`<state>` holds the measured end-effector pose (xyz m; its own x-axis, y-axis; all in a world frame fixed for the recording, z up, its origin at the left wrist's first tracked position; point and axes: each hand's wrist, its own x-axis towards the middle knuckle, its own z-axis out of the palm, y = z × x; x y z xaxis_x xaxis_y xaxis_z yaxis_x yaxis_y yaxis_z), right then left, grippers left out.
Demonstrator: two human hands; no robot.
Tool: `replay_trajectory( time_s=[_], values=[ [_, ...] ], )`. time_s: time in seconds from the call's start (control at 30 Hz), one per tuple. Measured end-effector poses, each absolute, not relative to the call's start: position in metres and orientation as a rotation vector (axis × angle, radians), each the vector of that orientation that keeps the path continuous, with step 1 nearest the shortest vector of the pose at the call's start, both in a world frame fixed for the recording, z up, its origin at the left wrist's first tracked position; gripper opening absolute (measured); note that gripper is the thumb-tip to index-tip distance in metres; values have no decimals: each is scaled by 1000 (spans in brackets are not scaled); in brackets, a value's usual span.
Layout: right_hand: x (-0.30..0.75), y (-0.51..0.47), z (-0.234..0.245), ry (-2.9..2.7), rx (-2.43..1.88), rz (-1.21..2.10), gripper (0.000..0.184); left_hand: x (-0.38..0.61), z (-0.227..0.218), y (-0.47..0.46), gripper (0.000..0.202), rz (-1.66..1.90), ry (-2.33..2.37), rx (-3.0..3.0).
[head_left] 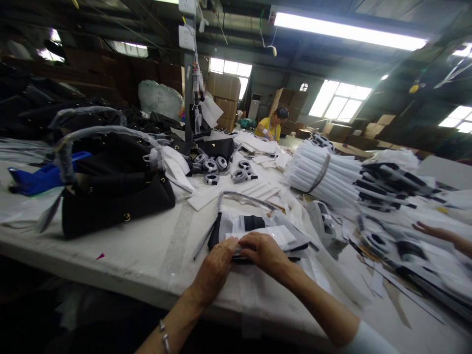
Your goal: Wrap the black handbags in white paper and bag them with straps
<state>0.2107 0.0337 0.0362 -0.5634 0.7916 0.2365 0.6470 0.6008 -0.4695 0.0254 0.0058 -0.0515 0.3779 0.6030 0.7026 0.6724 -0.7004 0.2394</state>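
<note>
A small black handbag (215, 235) lies on the table in front of me, its handle (241, 195) wrapped in clear film and pointing away. White wrapping paper (285, 235) covers much of the bag, leaving a black band (254, 222) showing. At its near edge my left hand (216, 265) is closed, thumb and fingers pinching the white wrapping. Close beside it, my right hand (263, 251) has bent fingers pressed on the same wrapping, also closed. The fingertips of both hands nearly meet, and what lies under them is partly hidden.
A larger black handbag (118, 206) stands at left beside a blue tape dispenser (44, 172). Rolled straps (210, 164) and a bundle of white tubes (324, 172) lie beyond. Another person's hand (437, 232) reaches in from the right; a person in yellow (271, 128) works farther back.
</note>
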Motion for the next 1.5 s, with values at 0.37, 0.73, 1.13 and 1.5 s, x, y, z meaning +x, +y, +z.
replay_trajectory(
  time_s=[0.37,0.73,1.13,1.5],
  values=[
    [207,40,29,-2320,-1310,376,11,27,-49,5,76,-1243,-1204,-2541],
    [221,27,19,-2306,-757,271,15,26,-48,5,61,-1226,-1121,-2516],
    [229,15,-1,-2328,-619,2,28,24,-42,5,37,-1267,-943,-2600],
    [275,-69,0,-2863,-812,164,58,25,-39,4,32,-1225,-985,-2658]
  ],
)
